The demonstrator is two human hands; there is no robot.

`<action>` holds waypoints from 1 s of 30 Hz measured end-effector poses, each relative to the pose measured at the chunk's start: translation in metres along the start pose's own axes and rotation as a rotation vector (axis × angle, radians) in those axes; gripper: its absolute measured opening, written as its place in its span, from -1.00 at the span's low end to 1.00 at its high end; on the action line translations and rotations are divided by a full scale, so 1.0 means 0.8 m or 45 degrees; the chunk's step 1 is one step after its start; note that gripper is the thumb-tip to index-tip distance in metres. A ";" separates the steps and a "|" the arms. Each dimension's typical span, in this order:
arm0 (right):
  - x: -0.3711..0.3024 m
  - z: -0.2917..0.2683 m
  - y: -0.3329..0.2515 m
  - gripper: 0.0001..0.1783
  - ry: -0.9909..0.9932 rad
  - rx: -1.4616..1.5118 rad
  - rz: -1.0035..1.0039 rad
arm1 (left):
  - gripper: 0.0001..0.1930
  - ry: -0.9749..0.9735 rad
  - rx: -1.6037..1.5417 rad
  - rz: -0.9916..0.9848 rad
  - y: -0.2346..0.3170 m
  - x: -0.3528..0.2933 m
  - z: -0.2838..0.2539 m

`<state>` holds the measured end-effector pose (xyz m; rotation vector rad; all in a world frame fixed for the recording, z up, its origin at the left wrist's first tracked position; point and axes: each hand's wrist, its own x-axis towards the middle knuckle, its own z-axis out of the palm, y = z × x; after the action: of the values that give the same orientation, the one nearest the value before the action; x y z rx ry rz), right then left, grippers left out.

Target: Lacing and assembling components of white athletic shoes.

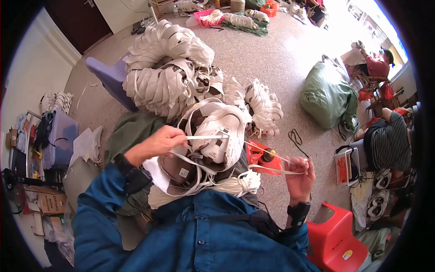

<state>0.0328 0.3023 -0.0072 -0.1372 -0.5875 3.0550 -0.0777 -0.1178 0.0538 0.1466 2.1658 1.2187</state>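
A white shoe upper (pixel 220 131) with brown-grey parts lies across my lap, its toe side facing up. My left hand (pixel 159 144) is closed in a pinch on a flat white shoelace (pixel 204 137), pulled taut to the left from the upper. Out to the right, my right hand (pixel 300 176) has its fingers curled round a thin stretch of lace (pixel 276 170) running from the upper. A second brown-lined upper (pixel 179 170) sits just below, partly covered by laces. A bundle of white laces (pixel 242 183) rests against my blue jacket.
Big stacks of shoe uppers (pixel 158 86) rise ahead, by a purple chair (pixel 108 75). A red bag (pixel 263 158) holding a dark round object lies near my right hand. A red stool (pixel 337 238) stands at lower right; a green sack (pixel 328 93) is farther off. Other people sit at right.
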 end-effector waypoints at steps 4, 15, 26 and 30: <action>-0.025 -0.111 -0.041 -0.65 0.261 0.241 -0.134 | -0.73 0.035 0.198 0.107 -0.041 -0.031 -0.065; -0.136 -0.309 -0.188 -0.71 1.125 -0.108 -0.329 | -0.70 0.753 1.171 0.642 -0.011 -0.054 -0.033; 0.031 -0.011 0.029 -0.59 0.242 -1.169 0.383 | -0.60 0.276 -0.217 0.270 0.018 0.070 0.172; 0.065 0.020 0.105 -0.78 -0.081 -1.152 0.581 | -0.64 0.253 -0.334 0.165 0.020 0.068 0.174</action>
<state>-0.0214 0.2206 -0.0280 -0.2068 -2.1463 2.8827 -0.0431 0.0140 -0.0103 0.0564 2.1637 1.6399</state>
